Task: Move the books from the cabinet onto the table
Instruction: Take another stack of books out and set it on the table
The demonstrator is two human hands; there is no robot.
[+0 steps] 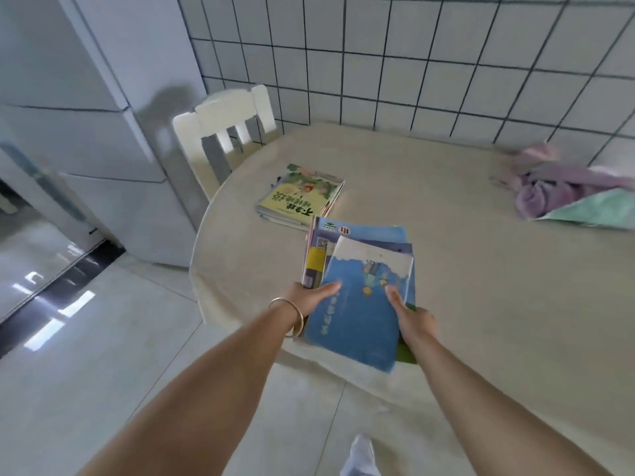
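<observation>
Both hands grip a stack of books (364, 297), left hand (311, 298) and right hand (410, 319) pinching its near sides, thumbs on top. The stack overhangs the desk (481, 269) edge, near another pile (300, 194). Best slid further in before letting go.

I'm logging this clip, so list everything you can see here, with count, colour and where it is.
Held stack of books: several, exact count unclear, mostly blue covers, at the table's near edge, partly overhanging it.
Second stack of books: several, green and yellow top cover, flat on the table beyond the held stack, apart from it.
Table: one, beige, against the tiled wall.
Chair: one, cream, at the table's far left side.
Cloths: a heap, pink, purple and mint green, far right of the table.
Refrigerator: one, white, left.
Tiled wall: white tiles, dark grout, behind the table.
Bangle: one, gold, left wrist.
Left hand: grips the held stack's left edge.
Right hand: grips its right edge.
</observation>
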